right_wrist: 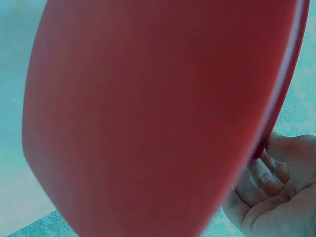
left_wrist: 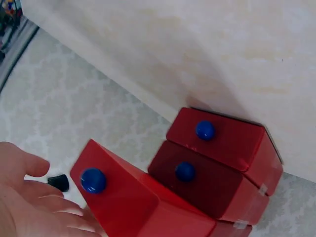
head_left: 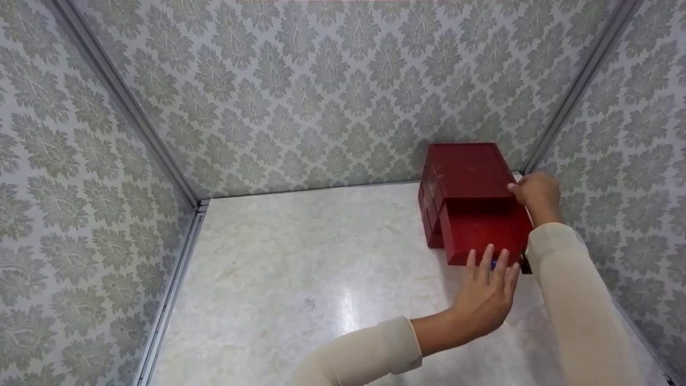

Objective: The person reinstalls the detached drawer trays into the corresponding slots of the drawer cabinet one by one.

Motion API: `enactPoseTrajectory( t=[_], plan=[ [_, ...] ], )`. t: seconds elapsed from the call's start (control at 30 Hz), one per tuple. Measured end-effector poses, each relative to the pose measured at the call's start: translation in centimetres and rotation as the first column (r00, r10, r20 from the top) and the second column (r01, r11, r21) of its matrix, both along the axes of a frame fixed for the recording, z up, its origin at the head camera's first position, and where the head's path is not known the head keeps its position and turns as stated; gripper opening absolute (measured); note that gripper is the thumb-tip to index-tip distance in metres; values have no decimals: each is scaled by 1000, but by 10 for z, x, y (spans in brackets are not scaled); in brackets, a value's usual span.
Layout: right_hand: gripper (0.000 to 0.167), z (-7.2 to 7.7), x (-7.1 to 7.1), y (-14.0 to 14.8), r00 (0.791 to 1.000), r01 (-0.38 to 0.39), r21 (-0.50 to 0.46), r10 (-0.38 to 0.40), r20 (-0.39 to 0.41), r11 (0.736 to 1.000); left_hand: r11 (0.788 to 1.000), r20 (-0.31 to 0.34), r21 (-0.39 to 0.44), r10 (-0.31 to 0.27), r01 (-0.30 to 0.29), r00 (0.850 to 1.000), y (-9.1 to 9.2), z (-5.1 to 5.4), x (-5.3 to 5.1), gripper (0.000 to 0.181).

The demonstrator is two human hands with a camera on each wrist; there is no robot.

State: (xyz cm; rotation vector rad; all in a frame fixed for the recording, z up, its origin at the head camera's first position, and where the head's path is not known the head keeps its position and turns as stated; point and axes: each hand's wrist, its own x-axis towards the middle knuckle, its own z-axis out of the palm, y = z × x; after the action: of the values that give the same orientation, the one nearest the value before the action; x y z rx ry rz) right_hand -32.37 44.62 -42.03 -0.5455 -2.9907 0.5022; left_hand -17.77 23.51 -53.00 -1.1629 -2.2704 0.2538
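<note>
A red drawer cabinet (head_left: 466, 169) stands at the far right of the table, its top drawer (head_left: 479, 236) pulled out towards me. Blue round knobs show on the drawer fronts, one of them a lower knob (left_wrist: 185, 171) in the left wrist view. My left hand (head_left: 485, 303) is held with straight, spread fingers at the front of the pulled-out drawer, beside its knob (left_wrist: 93, 180); whether they touch cannot be told. With its thumb against the edge and fingers bent round behind, my right hand (head_left: 538, 195) grips the cabinet's right side.
Patterned wall panels (head_left: 332, 96) enclose the pale marbled table (head_left: 278, 268) at the back and both sides. Metal rails (head_left: 177, 273) run along its edges. A small dark object (left_wrist: 58, 182) shows near the left hand.
</note>
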Motion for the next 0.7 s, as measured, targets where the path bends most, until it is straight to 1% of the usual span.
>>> enactPoseTrajectory(
  t=[0.13, 0.2, 0.27, 0.4, 0.47, 0.6, 0.7],
  plan=[
    [47, 0, -1, 1, 1000, -1, -1, 2, 14, 1000, 995, 50, -81, 54, -50, 997, -8, -12, 16, 54],
    [47, -1, -1, 1, 1000, 6, -14, -5, 17, 1000, 989, 82, -127, 80, -69, 993, -10, -17, 19, 54],
    [47, 0, -1, 1, 1000, 7, -9, -7, 20, 1000, 982, 114, -168, 102, -82, 988, -10, -20, 20, 55],
    [47, 0, 0, 1, 1000, 9, -3, -9, 24, 1000, 974, 148, -203, 129, -97, 981, -8, -21, 17, 57],
    [47, 0, 0, 1, 1000, 6, 7, -6, 24, 1000, 974, 153, -202, 133, -101, 979, -6, -20, 14, 58],
    [47, -1, -1, 0, 1000, 15, -12, -15, 11, 1000, 972, 161, -198, 156, -123, 975, -3, -17, 8, 59],
    [46, -1, -1, 1, 1000, 19, -22, -18, 7, 1000, 969, 182, -205, 177, -139, 967, -2, -14, 2, 61]
  ],
)
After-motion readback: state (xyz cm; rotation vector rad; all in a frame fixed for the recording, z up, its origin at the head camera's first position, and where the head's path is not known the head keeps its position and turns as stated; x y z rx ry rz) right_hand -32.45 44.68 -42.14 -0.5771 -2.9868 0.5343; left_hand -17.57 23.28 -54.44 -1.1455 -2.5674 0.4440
